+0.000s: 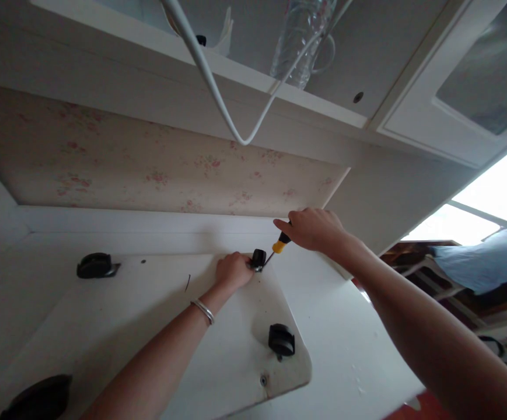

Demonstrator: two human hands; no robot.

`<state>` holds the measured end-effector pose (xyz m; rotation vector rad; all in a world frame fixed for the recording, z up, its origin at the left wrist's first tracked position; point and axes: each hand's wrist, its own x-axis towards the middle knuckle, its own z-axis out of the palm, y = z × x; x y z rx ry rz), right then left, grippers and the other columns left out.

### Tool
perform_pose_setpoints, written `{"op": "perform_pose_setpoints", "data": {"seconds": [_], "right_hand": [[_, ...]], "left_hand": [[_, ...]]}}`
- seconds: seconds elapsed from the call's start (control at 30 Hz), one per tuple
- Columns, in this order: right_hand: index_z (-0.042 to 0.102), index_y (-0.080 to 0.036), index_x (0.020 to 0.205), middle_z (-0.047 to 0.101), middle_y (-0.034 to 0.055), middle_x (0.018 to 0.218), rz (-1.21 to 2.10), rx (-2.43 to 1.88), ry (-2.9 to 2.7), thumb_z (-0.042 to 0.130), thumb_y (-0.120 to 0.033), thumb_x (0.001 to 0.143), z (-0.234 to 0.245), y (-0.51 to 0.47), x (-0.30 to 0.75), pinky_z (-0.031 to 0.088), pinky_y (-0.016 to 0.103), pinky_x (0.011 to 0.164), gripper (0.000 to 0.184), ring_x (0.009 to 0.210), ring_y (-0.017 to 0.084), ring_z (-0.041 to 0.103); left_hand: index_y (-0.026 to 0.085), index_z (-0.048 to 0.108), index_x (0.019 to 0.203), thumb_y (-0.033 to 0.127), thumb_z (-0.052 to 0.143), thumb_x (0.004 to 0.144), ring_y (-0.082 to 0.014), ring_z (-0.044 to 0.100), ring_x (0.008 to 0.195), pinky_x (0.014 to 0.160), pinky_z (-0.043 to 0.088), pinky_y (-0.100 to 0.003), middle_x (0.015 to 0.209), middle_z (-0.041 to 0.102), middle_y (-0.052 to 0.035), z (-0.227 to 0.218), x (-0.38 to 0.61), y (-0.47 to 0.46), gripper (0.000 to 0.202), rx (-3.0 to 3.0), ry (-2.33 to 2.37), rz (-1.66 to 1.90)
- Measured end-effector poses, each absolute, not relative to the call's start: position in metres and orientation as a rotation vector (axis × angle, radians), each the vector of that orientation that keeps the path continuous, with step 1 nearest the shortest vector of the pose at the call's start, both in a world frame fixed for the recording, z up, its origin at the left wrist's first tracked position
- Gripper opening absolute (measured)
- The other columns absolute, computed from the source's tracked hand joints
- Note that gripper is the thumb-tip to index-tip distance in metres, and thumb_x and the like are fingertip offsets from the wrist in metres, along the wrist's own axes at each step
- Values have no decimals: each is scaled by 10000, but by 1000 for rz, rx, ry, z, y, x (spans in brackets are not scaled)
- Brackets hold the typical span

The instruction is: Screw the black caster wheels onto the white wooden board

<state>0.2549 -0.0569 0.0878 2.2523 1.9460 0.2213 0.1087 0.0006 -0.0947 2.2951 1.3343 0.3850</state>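
Note:
My right hand (314,227) is wrapped round the black and yellow handle of a screwdriver (279,245). The screwdriver slants down to the left, its tip at the metal plate of a black caster wheel (259,257). Against that caster, my left hand (234,269) is closed, its fingertips partly hidden; it steadies the caster on a white board (218,350). The board lies flat with more black casters on it: one at the far left (94,266), one at the right corner (282,339) and one at the near left (38,399).
A thin dark hex key-like piece (187,283) lies on the board. Overhead, a white shelf (148,49) holds a clear plastic bottle (299,44), and a white cable (244,142) hangs from it. Behind is a flowered panel (161,169). A chair (432,274) with light blue cloth stands right.

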Motion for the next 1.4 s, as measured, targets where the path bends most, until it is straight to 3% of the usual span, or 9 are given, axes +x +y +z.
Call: {"op": "perform_pose_setpoints", "data": {"seconds": [0.13,0.3,0.43,0.57,0.73,0.87,1.0,1.17,1.4], "right_hand": [[525,-225,1262,705,102,986,73,2141,2063,430,-595,888,90,-59,257,449,313,701,534,815,225,654],[650,-151,1037,674,217,986,258,2219,1942,285,-699,880,90,-60,254,437,460,739,677,931,386,633],[500,-233,1282,702,107,1007,62,2116,2079,401,-628,886,91,-63,253,447,338,709,568,841,248,656],[638,-160,1049,679,210,966,237,2197,1918,307,-659,898,92,-64,252,434,441,720,617,894,363,640],[535,-247,1259,703,94,958,13,2111,2043,445,-616,872,92,-64,254,447,320,692,542,815,234,659],[642,-158,1057,674,209,985,164,2213,1935,312,-661,893,90,-64,255,441,426,718,624,902,351,642],[529,-221,1251,701,107,974,50,2157,2023,440,-633,864,91,-63,255,451,330,685,572,822,246,658],[621,-158,1087,676,207,976,191,2213,1949,338,-671,882,91,-64,252,438,436,737,621,913,359,643],[576,-241,1143,705,95,969,132,2146,2027,409,-613,890,86,-66,251,442,324,674,479,824,246,658]], "left_hand": [[359,765,928,450,572,795,-270,695,907,741,482,-328,922,767,-44,-95,109,1,251,2287,1334,378],[362,763,939,415,588,786,-265,694,913,762,483,-331,928,767,-41,-94,109,1,239,2279,1349,372],[356,767,923,417,581,793,-269,694,913,768,484,-338,926,766,-47,-94,110,1,235,2274,1355,369],[351,765,948,411,583,792,-272,693,928,768,485,-339,965,762,-54,-95,110,1,247,2274,1354,378],[363,761,941,406,594,784,-275,695,923,761,485,-342,946,766,-41,-96,109,1,233,2268,1343,381],[360,760,954,390,603,776,-271,692,939,774,486,-337,966,765,-40,-97,108,3,239,2255,1333,362],[373,759,950,325,560,791,-261,687,974,787,487,-334,1009,762,-25,-99,109,5,260,2249,1306,344],[377,752,990,317,527,799,-279,673,1024,809,488,-362,1064,751,-31,-99,108,7,301,2254,1287,335],[381,758,942,343,559,781,-262,687,969,807,483,-348,1013,763,-14,-98,107,8,259,2245,1273,313]]}}
